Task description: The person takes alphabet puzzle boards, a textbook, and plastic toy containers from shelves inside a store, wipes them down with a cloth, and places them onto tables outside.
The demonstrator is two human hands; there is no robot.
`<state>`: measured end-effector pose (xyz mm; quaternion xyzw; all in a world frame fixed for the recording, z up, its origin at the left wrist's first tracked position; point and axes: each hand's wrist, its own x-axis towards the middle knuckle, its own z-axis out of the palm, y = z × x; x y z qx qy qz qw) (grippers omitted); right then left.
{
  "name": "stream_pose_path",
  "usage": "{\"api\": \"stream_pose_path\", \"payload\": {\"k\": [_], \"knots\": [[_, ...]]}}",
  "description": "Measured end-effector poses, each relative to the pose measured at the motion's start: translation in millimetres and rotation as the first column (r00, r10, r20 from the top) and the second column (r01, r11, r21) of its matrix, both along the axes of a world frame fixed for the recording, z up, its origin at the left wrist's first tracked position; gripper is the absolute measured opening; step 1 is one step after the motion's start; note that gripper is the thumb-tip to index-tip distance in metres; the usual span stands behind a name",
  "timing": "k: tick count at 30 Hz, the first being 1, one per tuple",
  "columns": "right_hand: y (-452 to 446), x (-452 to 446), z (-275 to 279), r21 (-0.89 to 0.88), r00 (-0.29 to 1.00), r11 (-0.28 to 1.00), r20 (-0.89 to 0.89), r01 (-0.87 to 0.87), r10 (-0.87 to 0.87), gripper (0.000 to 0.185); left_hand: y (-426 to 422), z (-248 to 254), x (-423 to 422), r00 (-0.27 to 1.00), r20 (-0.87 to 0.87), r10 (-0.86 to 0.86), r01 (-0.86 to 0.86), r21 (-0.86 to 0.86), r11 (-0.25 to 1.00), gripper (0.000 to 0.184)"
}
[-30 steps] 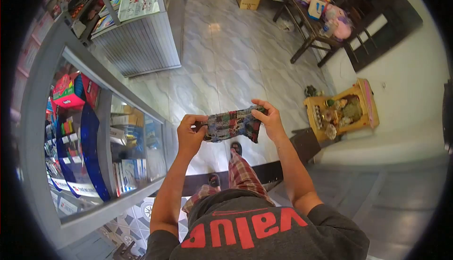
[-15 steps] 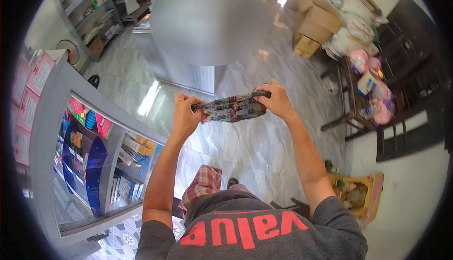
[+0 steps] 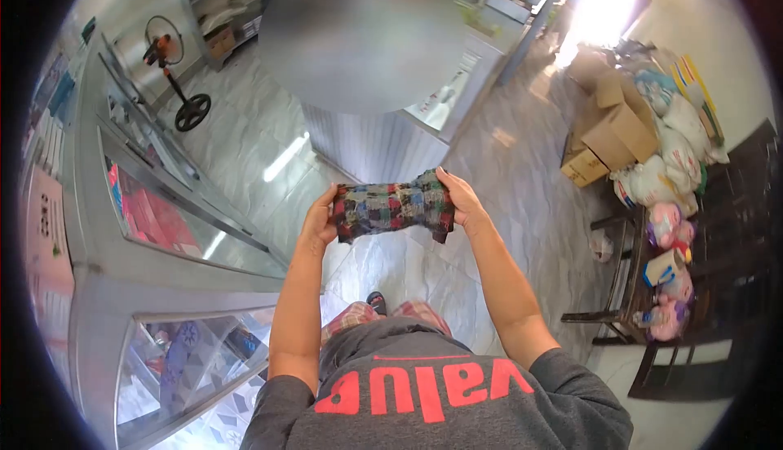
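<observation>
Spanning the gap between both hands, a checked cloth [image 3: 393,208] is held above the floor [image 3: 506,172].
Its left and right ends are clamped in the grip of the left hand [image 3: 320,217] and right hand [image 3: 462,199]. On the left, pink items [image 3: 155,213] are enclosed by a glass-fronted grey case [image 3: 94,311]. At far right, an open cardboard box [image 3: 632,136] is seen, contents hidden, flanked by white bags [image 3: 679,152]; plush toys [image 3: 670,319] are placed nearer. The far desk [image 3: 367,141] is partly covered by a blurred oval [image 3: 363,38].
</observation>
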<state>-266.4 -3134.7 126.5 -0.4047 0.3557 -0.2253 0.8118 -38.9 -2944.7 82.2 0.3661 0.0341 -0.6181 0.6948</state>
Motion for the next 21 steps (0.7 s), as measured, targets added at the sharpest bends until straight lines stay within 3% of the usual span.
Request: {"api": "stream_pose_path", "payload": {"k": [1,2,4,6,7,9,10,12,16,18,20,21], "knots": [[-7,13,0,0.157,0.998,0.986,0.038,-0.054,0.049,0.023,-4,-30,18,1.0,-0.02,-0.023,0.02,-0.116,0.993,0.032],[-17,30,0,0.304,0.992,0.946,0.083,-0.113,0.092,0.022,-7,-41,26,1.0,-0.02,0.002,-0.004,-0.106,0.994,0.032],[-36,62,-13,0.346,0.985,0.925,0.114,-0.158,0.126,0.023,-14,-54,35,0.993,0.039,0.115,-0.118,0.086,0.989,0.032],[-57,97,-34,0.288,0.977,0.936,0.123,-0.204,0.175,0.026,-20,-53,49,0.982,0.111,0.15,-0.16,0.087,0.983,0.03],[-66,117,-34,0.293,0.972,0.929,0.121,-0.227,0.199,0.026,-26,-39,55,0.927,0.303,0.222,-0.261,0.092,0.961,0.031],[-82,154,-35,0.153,0.938,0.933,0.18,-0.325,0.297,0.026,-44,-33,83,0.68,0.694,0.235,-0.396,0.078,0.915,0.031],[-92,170,-43,0.16,0.93,0.924,0.185,-0.348,0.319,0.026,-50,-32,98,0.673,0.698,0.246,-0.418,0.085,0.904,0.031],[-117,211,-51,0.041,0.932,0.932,0.059,-0.36,0.358,0.026,-67,-18,130,0.323,0.946,-0.019,-0.511,0.191,0.838,0.034],[-143,286,-53,0.013,0.903,0.903,-0.004,-0.429,0.429,0.027,-106,-1,183,0.203,0.969,-0.142,-0.633,0.241,0.735,0.031],[-149,328,-62,0.008,0.883,0.884,0.036,-0.468,0.468,0.025,-129,2,210,0.18,0.972,-0.154,-0.664,0.235,0.71,0.031],[-145,365,-73,0.009,0.856,0.856,0.028,-0.517,0.517,0.025,-146,-5,232,0.063,0.977,-0.203,-0.66,0.193,0.726,0.031],[-140,382,-64,0.043,0.848,0.847,0.02,-0.529,0.529,0.027,-155,-6,239,0.079,0.974,-0.21,-0.673,0.208,0.71,0.031]]}}
